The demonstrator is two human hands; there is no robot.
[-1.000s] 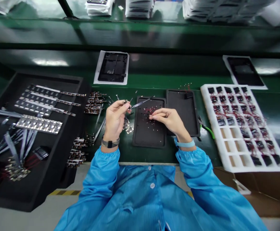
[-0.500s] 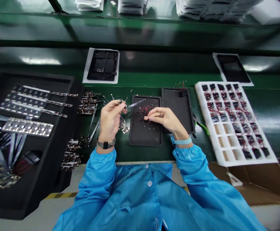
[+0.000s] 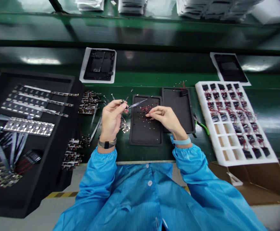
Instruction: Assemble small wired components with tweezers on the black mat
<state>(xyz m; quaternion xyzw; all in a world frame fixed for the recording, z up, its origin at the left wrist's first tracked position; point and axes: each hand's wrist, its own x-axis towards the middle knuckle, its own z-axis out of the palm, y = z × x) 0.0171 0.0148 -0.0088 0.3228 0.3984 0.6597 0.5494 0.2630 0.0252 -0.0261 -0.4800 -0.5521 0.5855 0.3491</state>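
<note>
Centrally, red-wired pieces [image 3: 143, 109] lie in a shallow black tray [image 3: 146, 137].

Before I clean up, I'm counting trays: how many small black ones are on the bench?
2: one tray holds red wires; the other tray sits right of it.

a: how do the arms come in?
b: over the near edge of the surface [image 3: 168, 153], left arm [image 3: 95, 178] and right arm [image 3: 194, 175] slanting toward each other.
a: and the left hand [image 3: 111, 118]?
b: raised above its wrist, fingers curled over, thumb and forefinger closed in a pinch.
a: the right hand [image 3: 166, 118]?
b: turned back upward, fingers bent and bunched, tips drawn together with the thumb and pointing toward the left hand.
a: touching each other?
b: no, apart, roughly level.
</note>
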